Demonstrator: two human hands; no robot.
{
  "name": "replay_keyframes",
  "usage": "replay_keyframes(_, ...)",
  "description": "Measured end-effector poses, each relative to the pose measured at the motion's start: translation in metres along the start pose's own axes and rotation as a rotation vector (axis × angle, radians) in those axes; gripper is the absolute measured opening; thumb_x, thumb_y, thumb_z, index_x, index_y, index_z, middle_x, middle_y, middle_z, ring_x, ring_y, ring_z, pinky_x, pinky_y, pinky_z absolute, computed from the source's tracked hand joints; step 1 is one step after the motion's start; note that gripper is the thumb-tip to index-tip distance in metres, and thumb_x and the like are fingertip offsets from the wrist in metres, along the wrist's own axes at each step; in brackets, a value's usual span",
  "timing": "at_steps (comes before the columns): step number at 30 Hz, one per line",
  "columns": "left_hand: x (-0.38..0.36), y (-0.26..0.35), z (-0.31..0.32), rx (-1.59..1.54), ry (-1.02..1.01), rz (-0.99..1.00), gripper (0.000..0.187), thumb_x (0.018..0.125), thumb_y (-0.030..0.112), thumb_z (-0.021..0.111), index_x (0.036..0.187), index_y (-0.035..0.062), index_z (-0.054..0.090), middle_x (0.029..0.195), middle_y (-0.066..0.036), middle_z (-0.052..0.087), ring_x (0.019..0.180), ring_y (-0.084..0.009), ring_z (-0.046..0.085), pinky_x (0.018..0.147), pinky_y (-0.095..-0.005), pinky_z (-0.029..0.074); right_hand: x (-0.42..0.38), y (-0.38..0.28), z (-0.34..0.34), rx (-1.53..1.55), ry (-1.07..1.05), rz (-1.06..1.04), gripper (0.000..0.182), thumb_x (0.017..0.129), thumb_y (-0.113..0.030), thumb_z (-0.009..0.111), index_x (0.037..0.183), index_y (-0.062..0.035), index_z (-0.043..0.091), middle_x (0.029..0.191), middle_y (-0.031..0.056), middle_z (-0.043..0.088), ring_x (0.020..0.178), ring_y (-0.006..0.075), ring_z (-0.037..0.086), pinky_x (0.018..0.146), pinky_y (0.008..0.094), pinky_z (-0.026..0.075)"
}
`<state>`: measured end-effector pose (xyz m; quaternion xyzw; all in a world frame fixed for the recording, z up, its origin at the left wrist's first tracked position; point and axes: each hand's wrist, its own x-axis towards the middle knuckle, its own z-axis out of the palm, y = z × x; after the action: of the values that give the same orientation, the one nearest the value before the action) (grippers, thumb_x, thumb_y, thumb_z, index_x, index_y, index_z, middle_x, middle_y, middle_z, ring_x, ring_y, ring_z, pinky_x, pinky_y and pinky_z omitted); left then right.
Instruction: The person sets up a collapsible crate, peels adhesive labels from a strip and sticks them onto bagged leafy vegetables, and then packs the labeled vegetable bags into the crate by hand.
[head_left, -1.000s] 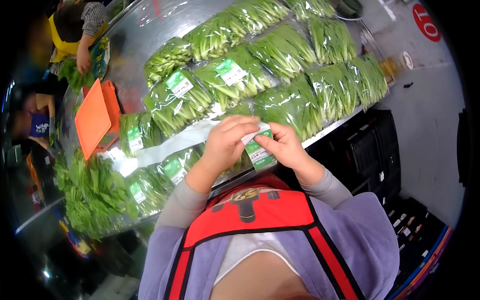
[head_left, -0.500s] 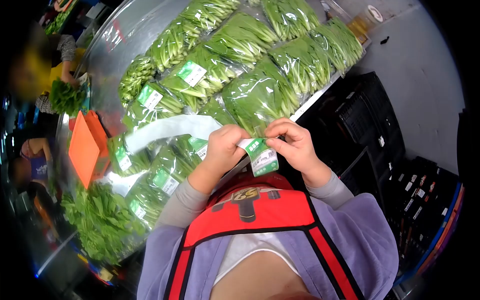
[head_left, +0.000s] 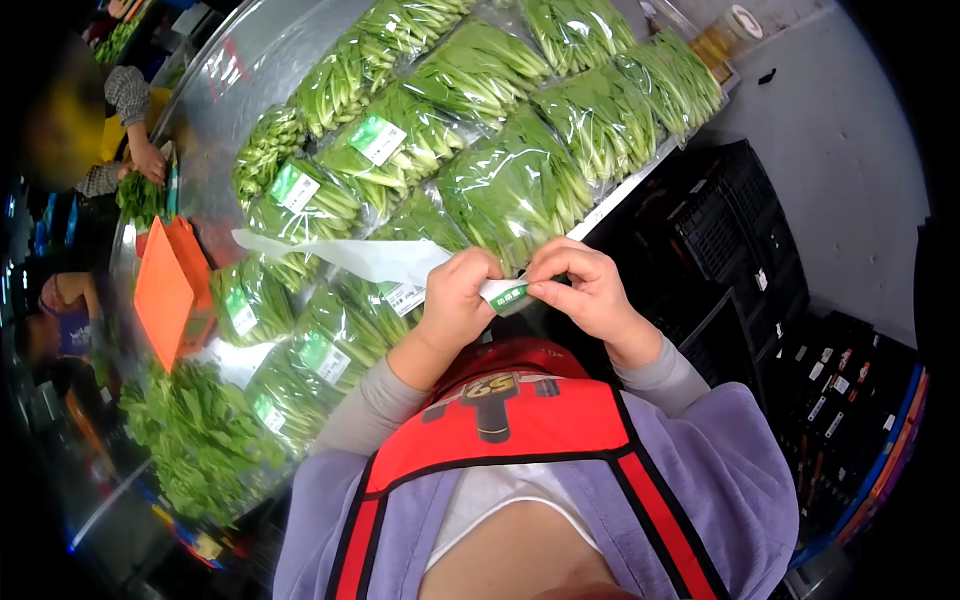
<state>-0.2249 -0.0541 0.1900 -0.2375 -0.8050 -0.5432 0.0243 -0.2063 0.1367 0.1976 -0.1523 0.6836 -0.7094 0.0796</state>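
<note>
My left hand [head_left: 462, 296] pinches one end of a green and white label [head_left: 508, 295], and a long pale backing strip [head_left: 365, 258] trails from that hand to the left over the bagged greens. On the label's other side, my right hand [head_left: 583, 290] has thumb and finger closed on its edge. The label is tilted, so only a narrow green part shows. Just beyond my hands lies an unlabelled bag of leafy greens [head_left: 515, 190]. Labelled bags [head_left: 325, 350] lie to the left, several with green and white stickers.
An orange container [head_left: 170, 290] stands on the metal table [head_left: 225, 85] at left, near loose greens [head_left: 200, 435]. Black crates [head_left: 740, 235] are stacked at right. A co-worker's hand [head_left: 148, 160] holds greens at upper left; another person is at far left.
The label has tipped up from its hanging, face-visible position between my hands. The backing strip has shifted and narrowed in view. The co-worker's greens have moved lower behind the orange container.
</note>
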Motion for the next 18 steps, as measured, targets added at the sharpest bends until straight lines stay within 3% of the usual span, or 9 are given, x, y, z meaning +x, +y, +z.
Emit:
replay_keyframes(5,-0.006,-0.011,-0.003,0.098,0.01,0.043,0.02,0.064,0.009,0.069,0.068,0.0041,0.05,0.067,-0.01,0.053,0.058,-0.027,0.054,0.051,-0.0325,0.043,0.002,-0.02,0.003,-0.037,0.057,-0.053,0.008,0.075,0.0,0.064,0.082,-0.0006,0.06,0.088,0.0088,0.059,0.081,0.018,0.056,0.073,0.0275,0.043)
replay_keyframes(7,-0.001,-0.011,-0.006,0.125,0.098,0.155,0.02,0.062,0.009,0.069,0.067,0.0042,0.05,0.064,-0.009,0.051,0.057,-0.0271,0.053,0.05,-0.0332,0.042,0.004,-0.017,0.001,0.017,0.13,-0.016,0.007,0.076,0.002,0.062,0.082,0.0006,0.059,0.089,0.0107,0.058,0.083,0.0188,0.056,0.074,0.0277,0.043)
replay_keyframes(10,-0.003,-0.011,-0.014,0.144,0.06,0.055,0.019,0.063,0.01,0.068,0.066,0.0045,0.05,0.066,-0.009,0.051,0.058,-0.0272,0.053,0.05,-0.0334,0.042,0.002,-0.028,-0.007,0.093,0.111,-0.062,0.008,0.075,0.002,0.062,0.082,0.001,0.059,0.089,0.0113,0.058,0.084,0.019,0.056,0.075,0.028,0.043)
replay_keyframes(14,-0.014,-0.021,-0.021,0.231,-0.018,0.077,0.018,0.064,0.014,0.067,0.065,0.0053,0.051,0.067,-0.009,0.051,0.059,-0.0274,0.053,0.051,-0.0342,0.042,0.004,-0.05,-0.043,0.531,0.249,-0.34,0.005,0.082,-0.003,0.055,0.086,-0.0018,0.057,0.083,0.0104,0.055,0.072,0.0148,0.049,0.063,0.0267,0.039)
replay_keyframes(16,-0.019,-0.024,-0.02,0.25,-0.144,0.173,0.019,0.064,0.018,0.065,0.065,0.0061,0.051,0.068,-0.008,0.051,0.061,-0.0274,0.054,0.052,-0.0352,0.043,0.011,-0.038,-0.066,0.223,0.301,-0.145,0.008,0.081,-0.004,0.057,0.088,-0.0013,0.058,0.082,0.0074,0.056,0.072,0.0126,0.05,0.062,0.024,0.04)
replay_keyframes(18,-0.022,-0.021,-0.016,0.227,-0.13,0.193,0.019,0.064,0.019,0.065,0.064,0.0066,0.051,0.069,-0.008,0.051,0.062,-0.0273,0.054,0.053,-0.0357,0.044,0.035,-0.023,-0.066,0.095,0.255,0.191,0.013,0.08,-0.006,0.06,0.093,-0.0012,0.059,0.081,0.0037,0.059,0.07,0.0092,0.052,0.062,0.0215,0.04)
